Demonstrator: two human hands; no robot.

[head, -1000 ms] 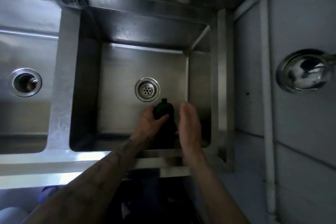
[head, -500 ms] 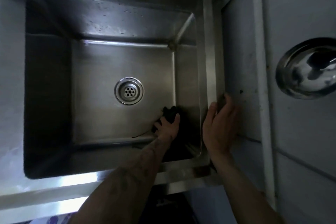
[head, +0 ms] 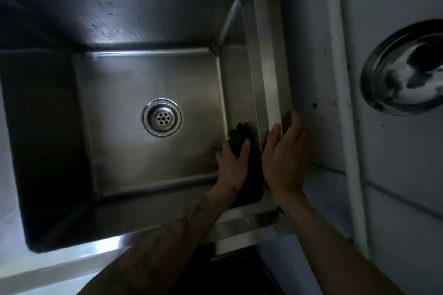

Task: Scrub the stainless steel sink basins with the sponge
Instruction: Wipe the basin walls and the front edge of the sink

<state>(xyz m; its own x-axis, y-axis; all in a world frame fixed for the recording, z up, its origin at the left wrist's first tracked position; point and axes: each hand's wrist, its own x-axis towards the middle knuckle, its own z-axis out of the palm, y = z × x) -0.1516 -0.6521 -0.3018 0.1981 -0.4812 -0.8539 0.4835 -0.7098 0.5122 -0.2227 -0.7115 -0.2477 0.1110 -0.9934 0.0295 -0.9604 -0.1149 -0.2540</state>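
Steel basin (head: 148, 74), dim | my left hand (head: 231, 165) clutching dark sponge (head: 238, 137), seemingly against right wall near drain (head: 162, 117) | my right hand (head: 285, 155) flat, fingers together, on rim (head: 268, 79) | vs 0.5 s ago: poses barely changed.

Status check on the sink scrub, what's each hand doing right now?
Left hand gripping the sponge, pressed low on the basin's right wall. Right hand braced flat on the sink rim. Drain uncovered, nothing in the way.

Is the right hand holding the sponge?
No, the left hand grips the sponge; the right hand rests on the sink rim.
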